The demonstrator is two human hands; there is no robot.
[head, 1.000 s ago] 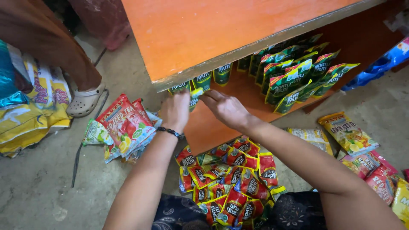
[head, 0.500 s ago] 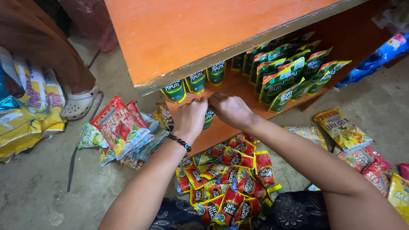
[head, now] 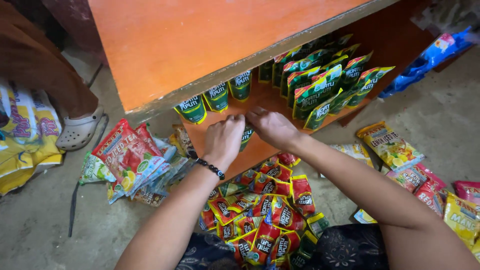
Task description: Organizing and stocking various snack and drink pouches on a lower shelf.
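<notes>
Both my hands meet over the low orange shelf (head: 265, 102). My left hand (head: 223, 140), with a black bead bracelet at the wrist, and my right hand (head: 270, 127) together grip a small green drink pouch (head: 245, 137) that shows between them. Upright green pouches (head: 217, 96) line the shelf's front just behind the hands, and a denser group of green pouches (head: 320, 85) stands further right. A pile of red pouches (head: 260, 205) lies on the floor in front of my lap.
The orange shelf top (head: 200, 40) overhangs the hands. Red iced-tea packets (head: 131, 155) lie on the concrete floor at left, more packets (head: 395, 147) at right. Another person's foot in a pale clog (head: 77, 132) stands beside yellow bags (head: 25, 130). A blue packet (head: 425, 60) is far right.
The hands have come down and together from the shelf's front row, and both now close on one green pouch. The view has shifted slightly left and downward.
</notes>
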